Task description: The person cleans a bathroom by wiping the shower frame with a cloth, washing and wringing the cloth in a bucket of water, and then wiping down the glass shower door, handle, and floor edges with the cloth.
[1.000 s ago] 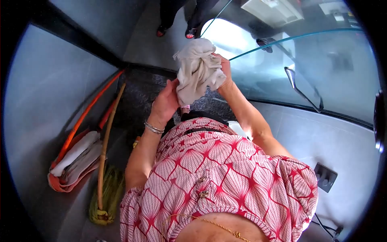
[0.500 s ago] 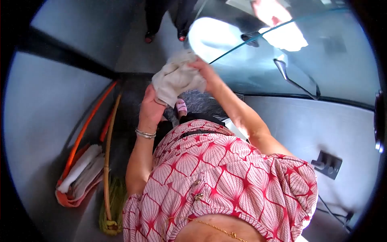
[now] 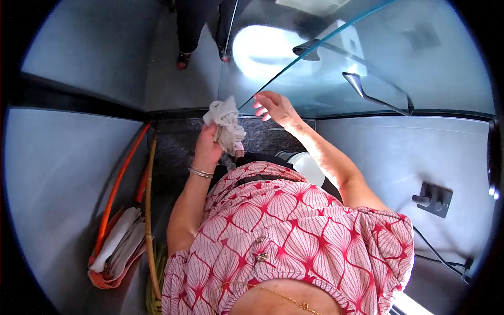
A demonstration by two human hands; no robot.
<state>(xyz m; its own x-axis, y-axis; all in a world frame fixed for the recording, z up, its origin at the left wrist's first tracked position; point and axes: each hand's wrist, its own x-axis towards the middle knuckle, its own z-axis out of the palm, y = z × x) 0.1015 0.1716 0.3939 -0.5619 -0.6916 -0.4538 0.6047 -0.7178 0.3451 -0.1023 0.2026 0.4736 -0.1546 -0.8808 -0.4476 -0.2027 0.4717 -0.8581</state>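
A crumpled whitish cloth (image 3: 226, 123) is bunched in my left hand (image 3: 208, 147), whose fingers are closed around its lower left side. Apart from the cloth, my right hand (image 3: 275, 109) hangs in the air with loosely curled fingers and holds nothing. It is close to the edge of a clear glass panel (image 3: 315, 86); whether it touches the glass I cannot tell. Part of a pink slipper (image 3: 240, 147) shows just below the cloth.
A flat mop (image 3: 119, 247) with an orange handle and a broom with a bamboo handle (image 3: 149, 210) lean at the left wall. A white bucket (image 3: 310, 167) stands beside me. On the right are a wall-mounted mixer (image 3: 434, 200) and hose. Beyond the glass, another person's legs (image 3: 197, 26) show.
My right hand has let go of the cloth and moved a little right and down. The cloth, earlier spread between both hands, is now gathered in my left hand.
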